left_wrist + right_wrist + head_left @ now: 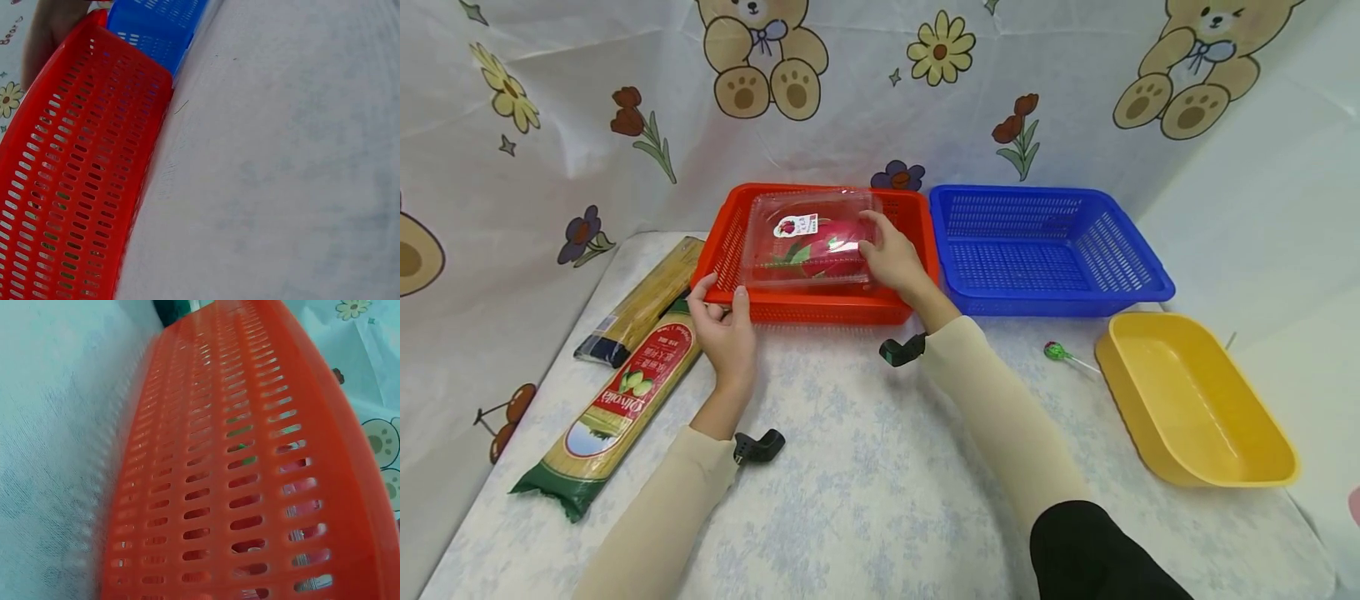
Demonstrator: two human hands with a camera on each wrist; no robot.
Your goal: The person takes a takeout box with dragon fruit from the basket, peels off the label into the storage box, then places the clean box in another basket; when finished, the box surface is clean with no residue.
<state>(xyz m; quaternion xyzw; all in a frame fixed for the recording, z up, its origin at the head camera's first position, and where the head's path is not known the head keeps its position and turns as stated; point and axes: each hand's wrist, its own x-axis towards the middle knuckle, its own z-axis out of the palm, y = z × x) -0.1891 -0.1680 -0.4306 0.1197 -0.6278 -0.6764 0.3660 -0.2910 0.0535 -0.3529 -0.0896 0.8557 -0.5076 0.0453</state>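
Note:
A clear plastic box (760, 242) with a pink dragon fruit (831, 250) inside and a white label on its lid lies in the red basket (820, 312). My right hand (895, 260) reaches over the basket's front rim and grips the box's right end between thumb and fingers. At the front left corner, my left hand (726, 337) holds the basket by its rim, with the thumb on the front side. Both wrist views are mostly filled by the slotted wall of the red basket (81, 162); pink and green show through the slots in the right wrist view.
A blue basket (1052, 307) stands right of the red one, with a yellow tub (1195, 400) in front of it. A green lollipop (1056, 351) lies beside the tub. Two packs of noodles, one spaghetti pack (625, 400) and one flatter pack (647, 296), lie at left.

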